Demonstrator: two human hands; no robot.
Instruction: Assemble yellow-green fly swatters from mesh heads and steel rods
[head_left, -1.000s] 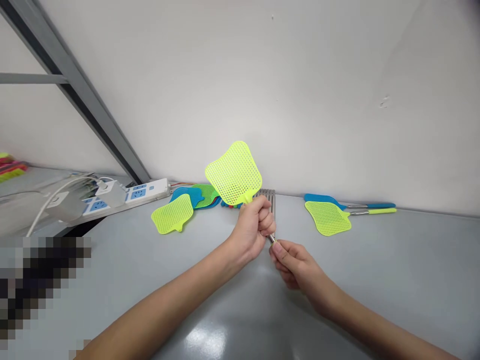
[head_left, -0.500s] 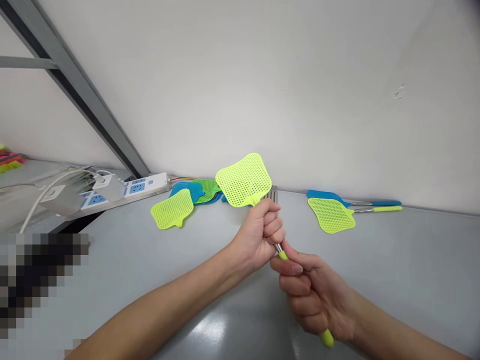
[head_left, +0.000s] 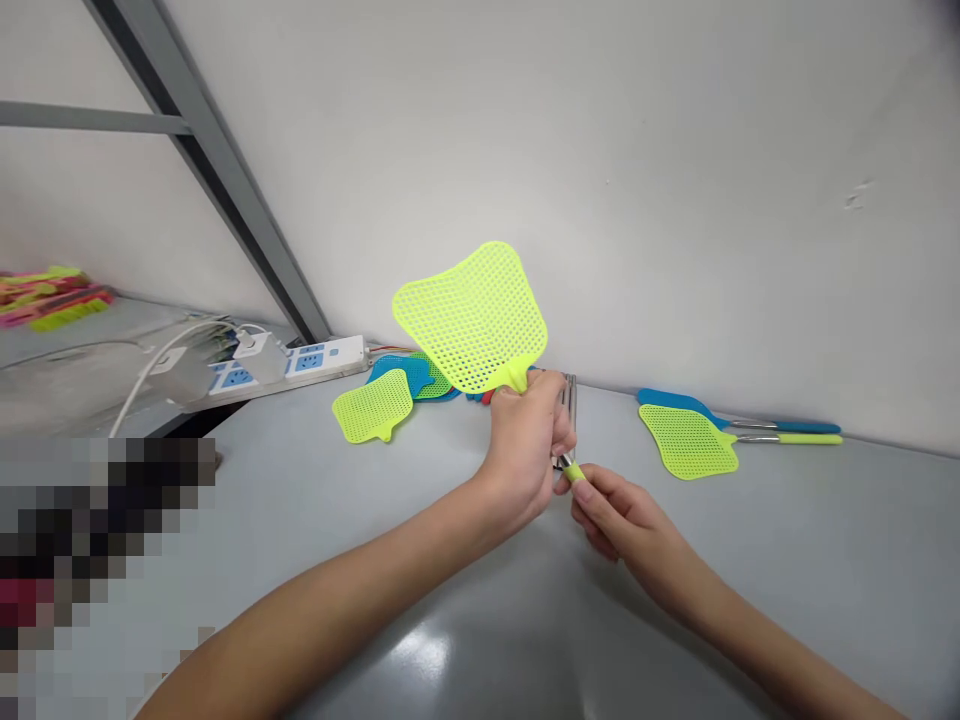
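Note:
A yellow-green fly swatter [head_left: 472, 315] is raised in front of me, its perforated head tilted up and to the left. My left hand [head_left: 529, 440] is wrapped round it just below the head. Lower down, my right hand [head_left: 619, 515] pinches the yellow-green grip where it meets the metal rod; the grip's lower end is hidden by that hand. Behind my left hand, several metal rods [head_left: 571, 395] lie on the table, partly covered. To the left are a loose yellow-green swatter head [head_left: 373, 407], a blue head [head_left: 401, 374] and a green one [head_left: 433, 378].
On the right of the grey table [head_left: 795, 560] lie a blue swatter [head_left: 675, 401] and a yellow-green swatter [head_left: 688, 443], both with handles. A power strip [head_left: 330, 358] with plugs and a white cable stands at the left, near a metal frame [head_left: 217, 150]. A wall rises behind.
The held swatter's head has risen and turned, looking larger. My right hand has loosened from a full fist round the grip to a pinch near its top. The view has shifted slightly left.

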